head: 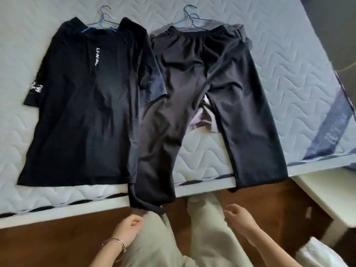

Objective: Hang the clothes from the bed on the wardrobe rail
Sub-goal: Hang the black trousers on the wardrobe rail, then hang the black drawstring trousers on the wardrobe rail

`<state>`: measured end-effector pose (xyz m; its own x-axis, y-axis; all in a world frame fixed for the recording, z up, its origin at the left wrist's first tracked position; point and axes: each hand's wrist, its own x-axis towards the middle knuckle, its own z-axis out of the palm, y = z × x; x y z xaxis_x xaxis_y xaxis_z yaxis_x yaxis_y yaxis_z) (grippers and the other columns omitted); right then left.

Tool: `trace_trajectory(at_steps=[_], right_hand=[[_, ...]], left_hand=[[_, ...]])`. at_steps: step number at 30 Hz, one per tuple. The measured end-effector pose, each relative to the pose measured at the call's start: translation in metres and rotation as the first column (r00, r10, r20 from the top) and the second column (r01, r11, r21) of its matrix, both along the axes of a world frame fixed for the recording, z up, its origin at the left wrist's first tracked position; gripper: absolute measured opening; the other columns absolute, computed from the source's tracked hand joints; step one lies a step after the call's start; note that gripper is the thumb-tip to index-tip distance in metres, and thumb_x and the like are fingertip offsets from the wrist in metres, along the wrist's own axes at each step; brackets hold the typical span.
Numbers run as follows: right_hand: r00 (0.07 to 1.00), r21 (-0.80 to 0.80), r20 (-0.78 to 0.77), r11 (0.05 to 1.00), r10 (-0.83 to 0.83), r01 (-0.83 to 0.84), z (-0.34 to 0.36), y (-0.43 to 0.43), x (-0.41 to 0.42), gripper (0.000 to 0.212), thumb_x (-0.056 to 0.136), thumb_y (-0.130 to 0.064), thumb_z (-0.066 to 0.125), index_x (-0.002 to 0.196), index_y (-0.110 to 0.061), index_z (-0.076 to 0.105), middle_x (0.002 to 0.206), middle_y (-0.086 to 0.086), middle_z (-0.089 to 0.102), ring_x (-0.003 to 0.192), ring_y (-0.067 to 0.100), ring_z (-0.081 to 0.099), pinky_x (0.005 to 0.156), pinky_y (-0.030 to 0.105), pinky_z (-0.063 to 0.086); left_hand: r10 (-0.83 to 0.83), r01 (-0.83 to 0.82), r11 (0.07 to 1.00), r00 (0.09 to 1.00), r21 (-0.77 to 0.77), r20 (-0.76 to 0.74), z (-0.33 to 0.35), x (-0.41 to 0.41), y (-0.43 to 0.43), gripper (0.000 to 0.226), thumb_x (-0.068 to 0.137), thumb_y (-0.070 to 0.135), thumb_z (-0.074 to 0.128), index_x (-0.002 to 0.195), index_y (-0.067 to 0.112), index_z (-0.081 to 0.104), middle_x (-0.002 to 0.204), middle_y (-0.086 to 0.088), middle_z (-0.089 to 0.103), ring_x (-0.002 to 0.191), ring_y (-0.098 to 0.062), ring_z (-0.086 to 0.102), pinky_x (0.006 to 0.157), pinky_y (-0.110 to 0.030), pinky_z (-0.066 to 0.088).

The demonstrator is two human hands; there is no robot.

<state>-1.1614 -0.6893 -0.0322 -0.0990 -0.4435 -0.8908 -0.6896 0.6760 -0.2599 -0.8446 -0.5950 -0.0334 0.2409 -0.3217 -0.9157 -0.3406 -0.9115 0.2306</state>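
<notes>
A black T-shirt (82, 105) with white lettering lies flat on the left of the bed, on a blue wire hanger (100, 26) whose hook points away from me. Beside it on the right lie dark trousers (200, 89) on top of a grey garment (204, 120), with blue and grey hangers (189, 18) at the waistband. The trouser legs hang over the near edge of the bed (289, 78). My left hand (128, 229) and my right hand (238, 215) hang below the bed edge with loosely curled fingers, holding nothing. No wardrobe rail is in view.
The quilted white mattress (23, 54) fills the upper view, with a white bed frame edge (63, 212) near me. Brown wooden floor (38, 245) lies below. A white bedside unit (327, 193) stands at the right, with a white plastic bag (323, 253) by it.
</notes>
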Motion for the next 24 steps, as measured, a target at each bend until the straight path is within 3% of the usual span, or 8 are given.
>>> trace_trajectory(at_steps=[4, 8, 11, 18, 20, 22, 24], right_hand=[[0.996, 0.075, -0.094, 0.997, 0.000, 0.007, 0.014, 0.004, -0.068, 0.009, 0.091, -0.018, 0.051, 0.094, -0.017, 0.059, 0.075, 0.000, 0.067, 0.070, 0.017, 0.063, 0.077, 0.034, 0.054], [0.991, 0.052, -0.120, 0.997, -0.055, 0.061, 0.015, 0.001, -0.084, 0.009, 0.092, -0.017, 0.050, 0.096, -0.016, 0.058, 0.078, 0.003, 0.067, 0.071, 0.017, 0.063, 0.062, 0.025, 0.051], [0.986, 0.042, -0.124, 0.993, -0.108, 0.114, 0.015, -0.005, -0.077, 0.013, 0.092, -0.016, 0.050, 0.098, -0.014, 0.061, 0.080, 0.006, 0.069, 0.069, 0.018, 0.061, 0.058, 0.023, 0.044], [0.998, 0.113, -0.037, 0.993, 0.046, -0.041, 0.010, -0.081, -0.037, 0.015, 0.089, -0.017, 0.049, 0.094, -0.016, 0.063, 0.070, -0.001, 0.062, 0.062, 0.014, 0.055, 0.058, 0.022, 0.041], [0.998, 0.039, 0.006, 0.997, 0.065, -0.065, 0.010, -0.127, -0.024, 0.016, 0.090, -0.015, 0.049, 0.099, -0.014, 0.062, 0.080, 0.003, 0.065, 0.071, 0.019, 0.062, 0.065, 0.026, 0.050], [0.995, -0.055, 0.047, 0.995, 0.085, -0.082, 0.008, -0.180, -0.011, 0.017, 0.091, -0.015, 0.049, 0.102, -0.014, 0.062, 0.088, 0.008, 0.068, 0.085, 0.026, 0.066, 0.082, 0.037, 0.054], [0.992, -0.109, 0.081, 0.990, 0.100, -0.091, 0.002, -0.234, 0.001, 0.014, 0.091, -0.015, 0.049, 0.097, -0.017, 0.062, 0.088, 0.007, 0.068, 0.083, 0.025, 0.066, 0.079, 0.034, 0.053]], left_hand=[[0.107, -0.108, 0.994, 0.994, 0.010, 0.023, 0.013, -0.035, -0.001, 0.021, 0.088, 0.009, 0.054, 0.072, 0.022, 0.058, 0.080, -0.003, 0.063, 0.079, -0.024, 0.060, 0.075, -0.029, 0.045], [0.141, -0.141, 0.990, 0.990, -0.005, 0.004, 0.013, -0.045, -0.017, 0.020, 0.089, 0.012, 0.053, 0.074, 0.024, 0.056, 0.082, 0.001, 0.062, 0.075, -0.021, 0.060, 0.064, -0.024, 0.041], [0.141, -0.141, 0.990, 0.990, -0.017, -0.007, 0.004, -0.040, -0.034, 0.020, 0.090, 0.015, 0.053, 0.074, 0.025, 0.057, 0.083, -0.001, 0.063, 0.075, -0.020, 0.060, 0.071, -0.027, 0.043], [0.224, -0.223, 0.969, 0.975, -0.105, -0.003, 0.000, -0.028, -0.119, 0.018, 0.092, 0.014, 0.048, 0.078, 0.021, 0.058, 0.086, -0.005, 0.063, 0.071, -0.017, 0.056, 0.057, -0.022, 0.038], [0.223, -0.222, 0.966, 0.975, -0.136, -0.004, 0.004, -0.026, -0.158, 0.018, 0.091, 0.015, 0.049, 0.080, 0.022, 0.061, 0.083, -0.002, 0.064, 0.076, -0.020, 0.059, 0.061, -0.024, 0.039], [0.203, -0.199, 0.962, 0.979, -0.190, 0.001, 0.003, -0.027, -0.203, 0.020, 0.089, 0.016, 0.052, 0.075, 0.028, 0.060, 0.084, -0.002, 0.066, 0.087, -0.025, 0.063, 0.071, -0.029, 0.043], [0.167, -0.157, 0.954, 0.986, -0.257, 0.018, -0.002, -0.031, -0.251, 0.015, 0.088, 0.017, 0.053, 0.079, 0.027, 0.060, 0.092, -0.003, 0.066, 0.099, -0.026, 0.062, 0.084, -0.030, 0.044]])
